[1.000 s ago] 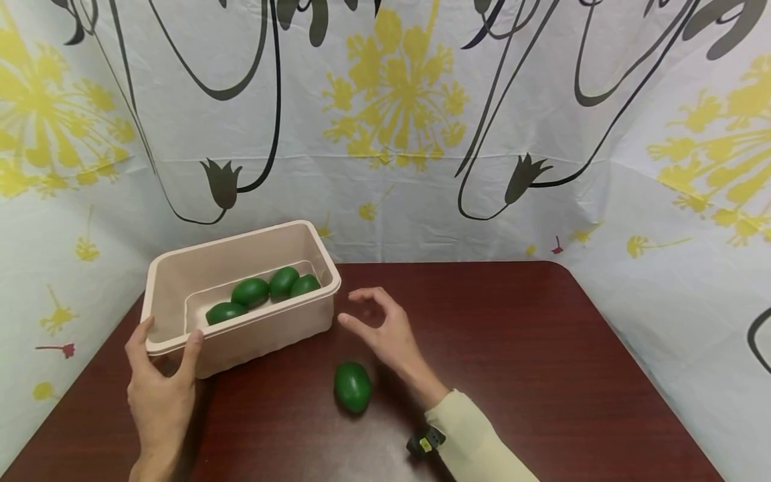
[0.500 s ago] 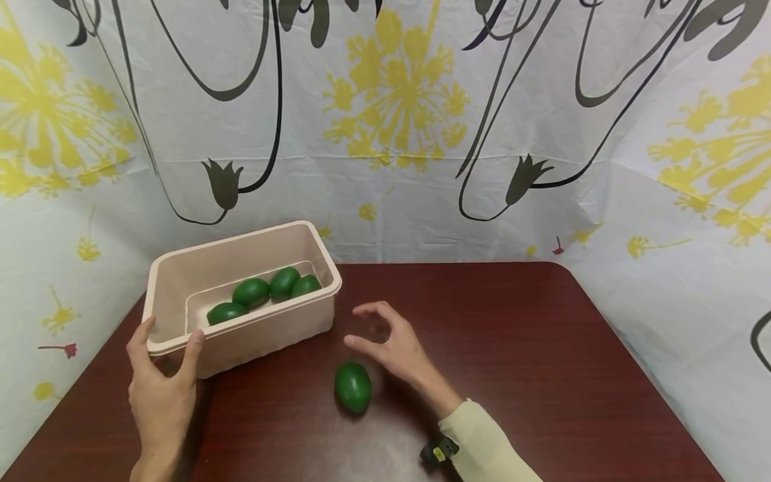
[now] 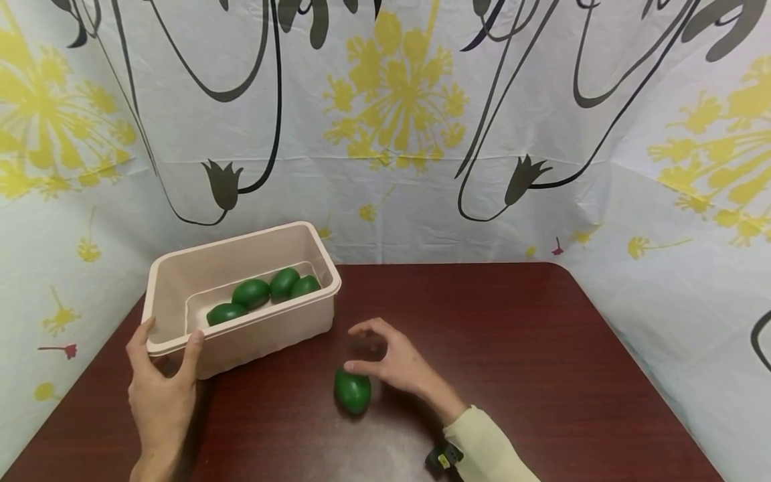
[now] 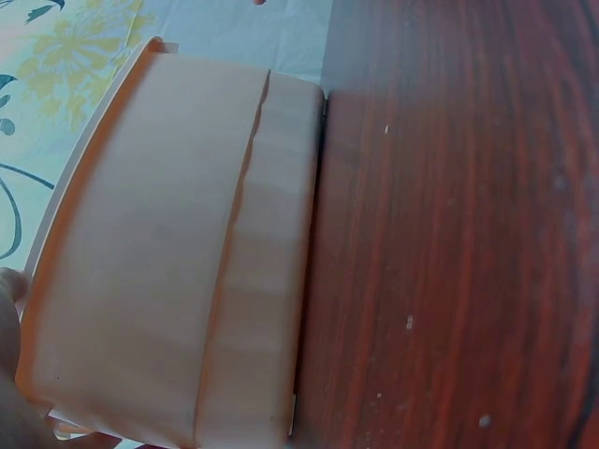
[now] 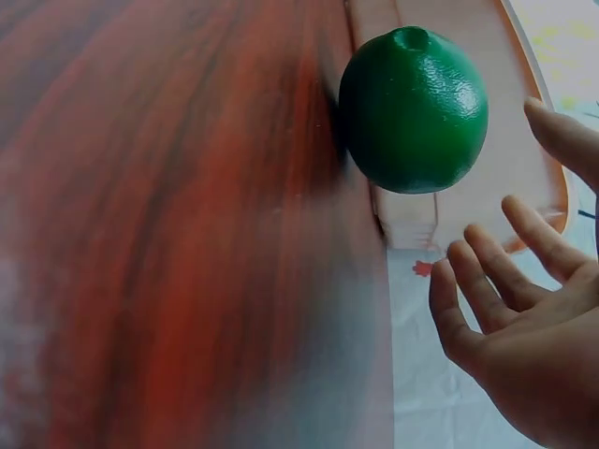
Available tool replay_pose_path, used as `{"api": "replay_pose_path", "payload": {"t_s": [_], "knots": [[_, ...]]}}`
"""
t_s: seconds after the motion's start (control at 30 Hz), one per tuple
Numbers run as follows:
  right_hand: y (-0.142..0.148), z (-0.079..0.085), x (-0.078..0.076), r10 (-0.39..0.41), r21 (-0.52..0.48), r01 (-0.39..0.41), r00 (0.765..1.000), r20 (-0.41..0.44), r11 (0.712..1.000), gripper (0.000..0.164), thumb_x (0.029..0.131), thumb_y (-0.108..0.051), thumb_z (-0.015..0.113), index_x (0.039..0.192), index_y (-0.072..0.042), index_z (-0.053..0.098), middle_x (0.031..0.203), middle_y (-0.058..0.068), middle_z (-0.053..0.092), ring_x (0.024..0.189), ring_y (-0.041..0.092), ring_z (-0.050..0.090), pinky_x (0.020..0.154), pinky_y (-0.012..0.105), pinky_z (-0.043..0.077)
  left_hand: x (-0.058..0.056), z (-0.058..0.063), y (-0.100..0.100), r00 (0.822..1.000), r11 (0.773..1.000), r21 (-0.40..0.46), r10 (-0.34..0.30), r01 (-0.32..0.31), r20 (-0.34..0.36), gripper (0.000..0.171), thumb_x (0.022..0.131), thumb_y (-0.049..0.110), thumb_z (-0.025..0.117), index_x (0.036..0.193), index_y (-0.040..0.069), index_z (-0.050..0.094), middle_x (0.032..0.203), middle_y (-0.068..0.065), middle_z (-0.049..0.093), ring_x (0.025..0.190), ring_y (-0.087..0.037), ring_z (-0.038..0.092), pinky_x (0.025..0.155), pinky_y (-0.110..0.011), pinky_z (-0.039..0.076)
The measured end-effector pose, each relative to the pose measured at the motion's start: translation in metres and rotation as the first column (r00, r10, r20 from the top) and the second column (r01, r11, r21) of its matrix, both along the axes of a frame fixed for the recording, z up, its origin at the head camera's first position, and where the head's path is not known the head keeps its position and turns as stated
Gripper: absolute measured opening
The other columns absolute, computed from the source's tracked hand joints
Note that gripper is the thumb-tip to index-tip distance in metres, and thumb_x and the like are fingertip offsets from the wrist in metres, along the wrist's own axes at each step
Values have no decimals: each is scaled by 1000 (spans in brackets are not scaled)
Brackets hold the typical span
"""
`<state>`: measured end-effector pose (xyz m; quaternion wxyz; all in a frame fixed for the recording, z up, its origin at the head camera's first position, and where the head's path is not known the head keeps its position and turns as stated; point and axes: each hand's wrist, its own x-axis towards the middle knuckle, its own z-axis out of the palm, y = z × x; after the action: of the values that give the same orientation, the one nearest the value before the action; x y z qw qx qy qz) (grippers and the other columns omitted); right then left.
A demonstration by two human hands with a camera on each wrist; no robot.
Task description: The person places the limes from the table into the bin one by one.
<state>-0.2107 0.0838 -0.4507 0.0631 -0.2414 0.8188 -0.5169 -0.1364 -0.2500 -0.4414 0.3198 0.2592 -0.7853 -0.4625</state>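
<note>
A beige plastic bin (image 3: 271, 338) stands at the left of the table, with several green limes (image 3: 250, 293) lying inside. My left hand (image 3: 161, 395) grips its near left corner, thumb on the front rim and fingers round the side; the left wrist view shows mostly the bin's outer wall (image 4: 159, 234). One more lime (image 3: 353, 393), glossy and egg-shaped, lies on the table in front of the bin. Just beyond it is my right hand (image 3: 400, 361), fingers spread and bent, the thumb overlapping the lime's far end in the head view. In the right wrist view, that hand (image 5: 533, 346) holds nothing.
The dark red-brown table (image 3: 542, 375) stretches away to the right. Behind it hangs a white cloth (image 3: 391, 227) with yellow and grey flower prints, close to the bin's back. A small black device (image 3: 444, 459) sits at my right sleeve (image 3: 488, 445).
My right hand has come back from beside the bin toward the lone lime, its thumb now over the lime's far end. The left hand and the bin stay in place.
</note>
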Motion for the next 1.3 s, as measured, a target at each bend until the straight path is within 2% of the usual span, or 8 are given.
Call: {"api": "replay_pose_path", "payload": {"t_s": [0.17, 0.37, 0.53, 0.83, 1.07, 1.3], "knots": [[3, -6, 1, 56, 52, -57, 998, 6, 997, 59, 82, -35, 88, 134, -17, 66, 131, 4, 68, 126, 25, 62, 108, 48, 48, 2, 1, 1, 1000, 1000, 6, 2, -2, 1, 77, 95, 47, 72, 160, 42, 32, 152, -26, 55, 131, -47, 54, 106, -65, 33], [6, -7, 4, 86, 100, -86, 996, 4, 991, 66, 80, -37, 90, 137, -18, 64, 135, 1, 66, 129, 23, 61, 110, 48, 47, 3, 2, 1, 1000, 1000, 8, 3, -3, 7, 77, 94, 48, 73, 160, 44, 32, 155, -24, 53, 134, -48, 53, 107, -65, 33], [8, -5, 7, 106, 150, -107, 994, 19, 983, 69, 79, -41, 90, 139, -21, 63, 136, -3, 65, 129, 19, 60, 111, 43, 48, 3, 1, 2, 1000, 1000, -5, -1, 1, -3, 77, 95, 47, 72, 161, 40, 32, 154, -26, 52, 132, -49, 53, 106, -67, 33], [8, -4, 12, 169, 176, -167, 986, 2, 970, 73, 75, -36, 94, 139, -17, 63, 134, -5, 65, 126, 15, 61, 111, 36, 48, 2, 1, 3, 1000, 1000, -10, -3, 3, 2, 78, 95, 47, 72, 161, 40, 31, 153, -27, 53, 130, -47, 54, 105, -67, 34], [9, -5, 13, 206, 170, -201, 979, -12, 965, 69, 75, -32, 94, 136, -19, 65, 130, -6, 65, 120, 10, 62, 105, 32, 52, 2, 2, 4, 1000, 1000, -15, -7, 7, 5, 78, 95, 48, 71, 161, 40, 30, 153, -27, 53, 132, -48, 53, 106, -67, 33], [9, -5, 13, 216, 165, -216, 976, 15, 962, 58, 77, -33, 93, 129, -26, 69, 123, -11, 70, 109, 5, 64, 96, 27, 54, 2, 1, 3, 1000, 1000, -8, 8, -8, 0, 78, 94, 48, 73, 160, 43, 33, 158, -20, 51, 136, -49, 52, 107, -65, 34]]}}
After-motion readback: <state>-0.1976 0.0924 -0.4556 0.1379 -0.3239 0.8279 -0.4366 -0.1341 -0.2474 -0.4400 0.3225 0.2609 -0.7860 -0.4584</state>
